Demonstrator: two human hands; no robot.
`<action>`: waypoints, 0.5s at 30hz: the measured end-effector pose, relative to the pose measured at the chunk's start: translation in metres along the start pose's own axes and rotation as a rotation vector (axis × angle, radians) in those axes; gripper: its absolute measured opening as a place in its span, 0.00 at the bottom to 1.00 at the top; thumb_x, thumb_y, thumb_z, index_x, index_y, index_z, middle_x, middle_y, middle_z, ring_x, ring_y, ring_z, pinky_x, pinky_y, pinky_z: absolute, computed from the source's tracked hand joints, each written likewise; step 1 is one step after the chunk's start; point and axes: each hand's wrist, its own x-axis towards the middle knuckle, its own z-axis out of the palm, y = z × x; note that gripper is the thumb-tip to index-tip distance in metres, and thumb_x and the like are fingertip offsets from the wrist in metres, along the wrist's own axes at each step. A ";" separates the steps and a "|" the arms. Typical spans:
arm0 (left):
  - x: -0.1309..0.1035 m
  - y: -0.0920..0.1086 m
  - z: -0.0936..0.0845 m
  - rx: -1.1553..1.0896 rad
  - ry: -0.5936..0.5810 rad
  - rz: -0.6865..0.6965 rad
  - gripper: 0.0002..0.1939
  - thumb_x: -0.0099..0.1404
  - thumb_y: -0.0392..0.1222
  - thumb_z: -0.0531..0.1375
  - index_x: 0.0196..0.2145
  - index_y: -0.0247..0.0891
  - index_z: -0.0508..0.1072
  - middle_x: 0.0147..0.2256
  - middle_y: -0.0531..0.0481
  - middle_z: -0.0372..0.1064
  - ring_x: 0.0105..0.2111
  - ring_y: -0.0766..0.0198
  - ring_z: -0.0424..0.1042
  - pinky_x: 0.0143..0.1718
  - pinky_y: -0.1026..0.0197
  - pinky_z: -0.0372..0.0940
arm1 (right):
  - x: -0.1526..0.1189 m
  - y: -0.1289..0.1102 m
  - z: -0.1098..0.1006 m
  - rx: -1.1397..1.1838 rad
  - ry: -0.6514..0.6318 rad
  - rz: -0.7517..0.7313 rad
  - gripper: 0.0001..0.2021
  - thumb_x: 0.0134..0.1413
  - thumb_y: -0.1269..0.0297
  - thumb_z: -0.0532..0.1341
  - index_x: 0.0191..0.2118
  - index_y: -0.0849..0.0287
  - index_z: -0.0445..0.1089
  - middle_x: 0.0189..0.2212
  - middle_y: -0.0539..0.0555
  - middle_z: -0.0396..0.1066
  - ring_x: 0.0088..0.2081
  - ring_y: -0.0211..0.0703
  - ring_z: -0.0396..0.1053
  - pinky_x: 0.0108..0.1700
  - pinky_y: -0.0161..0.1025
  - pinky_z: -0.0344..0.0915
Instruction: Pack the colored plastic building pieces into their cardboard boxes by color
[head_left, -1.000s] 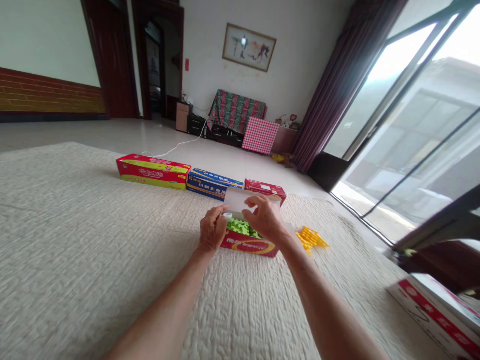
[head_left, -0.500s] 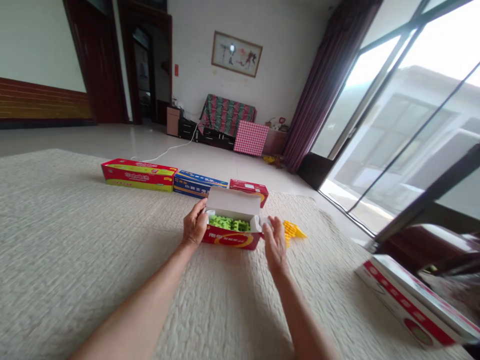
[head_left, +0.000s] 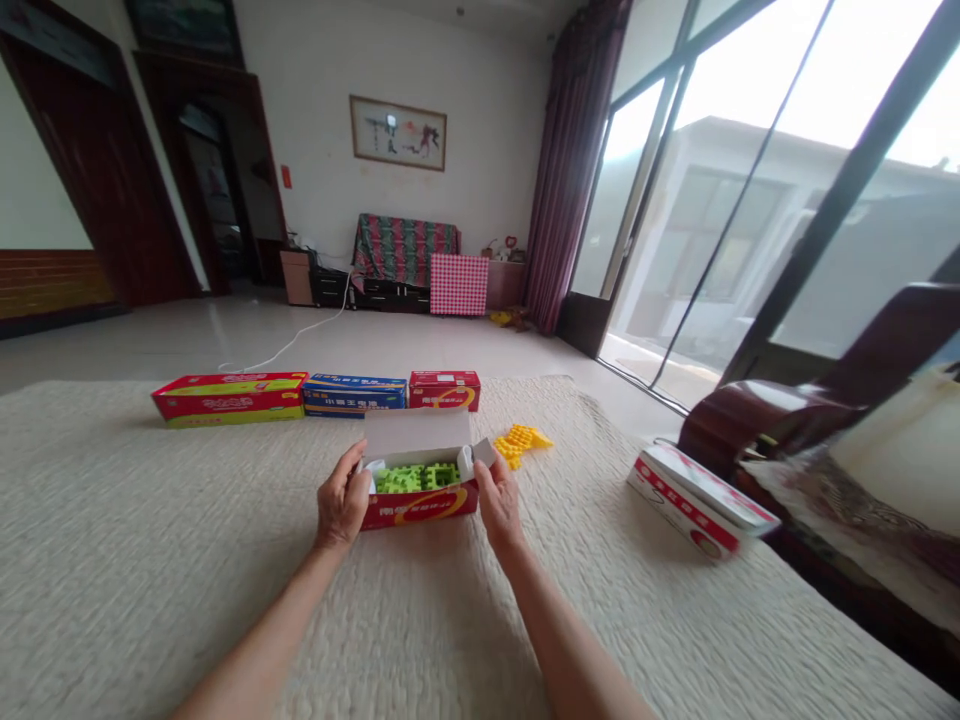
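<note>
A small red cardboard box [head_left: 420,508] stands on the cream quilted cover in front of me, its white-lined lid [head_left: 417,432] raised at the back. Green plastic toy pieces [head_left: 417,478] fill it, with a bit of white lining at each end. My left hand [head_left: 343,498] is closed around the box's left end, some fingers hidden behind it. At the right end, my right hand [head_left: 498,496] pinches the small side flap [head_left: 484,452] between thumb and fingers. Yellow plastic pieces [head_left: 519,444] lie just beyond my right hand.
Behind the open box stand a long red-and-green box [head_left: 229,400], a blue box [head_left: 355,396] and another red box [head_left: 444,390] in a row. A white-and-red box [head_left: 701,505] lies to the right, beside a dark wooden chair [head_left: 727,415]. Textured cover [head_left: 187,560] spreads all around.
My view has turned right and levelled, so the scene sits further left. My right hand has closed in on the side flap; my left hand stays on the box's left end.
</note>
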 end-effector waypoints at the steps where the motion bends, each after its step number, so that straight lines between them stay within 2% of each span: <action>1: -0.005 0.003 -0.002 0.008 0.000 -0.005 0.25 0.58 0.47 0.54 0.51 0.37 0.71 0.50 0.42 0.72 0.53 0.52 0.70 0.57 0.51 0.62 | -0.005 -0.002 -0.001 -0.014 -0.003 -0.042 0.19 0.58 0.57 0.52 0.52 0.56 0.67 0.46 0.54 0.72 0.50 0.48 0.67 0.54 0.46 0.63; 6: -0.027 0.017 -0.012 -0.055 0.015 -0.039 0.28 0.62 0.50 0.54 0.58 0.39 0.64 0.56 0.42 0.67 0.57 0.53 0.66 0.60 0.51 0.58 | -0.024 0.002 0.000 -0.102 -0.022 -0.180 0.19 0.59 0.59 0.51 0.53 0.56 0.66 0.53 0.56 0.67 0.54 0.48 0.64 0.57 0.46 0.60; 9: -0.035 0.018 -0.017 -0.100 0.115 -0.122 0.29 0.64 0.53 0.52 0.60 0.39 0.60 0.57 0.41 0.65 0.58 0.53 0.64 0.60 0.51 0.57 | -0.028 0.007 0.000 -0.119 -0.038 -0.217 0.19 0.59 0.59 0.53 0.54 0.56 0.64 0.54 0.57 0.66 0.54 0.48 0.64 0.55 0.44 0.63; 12: -0.036 0.012 -0.020 -0.143 0.231 -0.248 0.29 0.65 0.53 0.51 0.60 0.38 0.61 0.55 0.39 0.67 0.56 0.52 0.66 0.56 0.51 0.63 | -0.027 0.007 -0.001 -0.132 -0.053 -0.251 0.19 0.58 0.59 0.54 0.54 0.57 0.63 0.54 0.57 0.66 0.54 0.47 0.64 0.55 0.42 0.63; 15: -0.032 0.009 -0.020 -0.217 0.289 -0.330 0.27 0.64 0.51 0.51 0.57 0.39 0.65 0.50 0.42 0.71 0.49 0.54 0.72 0.48 0.53 0.69 | -0.026 0.007 -0.002 -0.124 -0.062 -0.288 0.18 0.59 0.61 0.54 0.54 0.57 0.63 0.54 0.58 0.66 0.54 0.47 0.64 0.56 0.44 0.61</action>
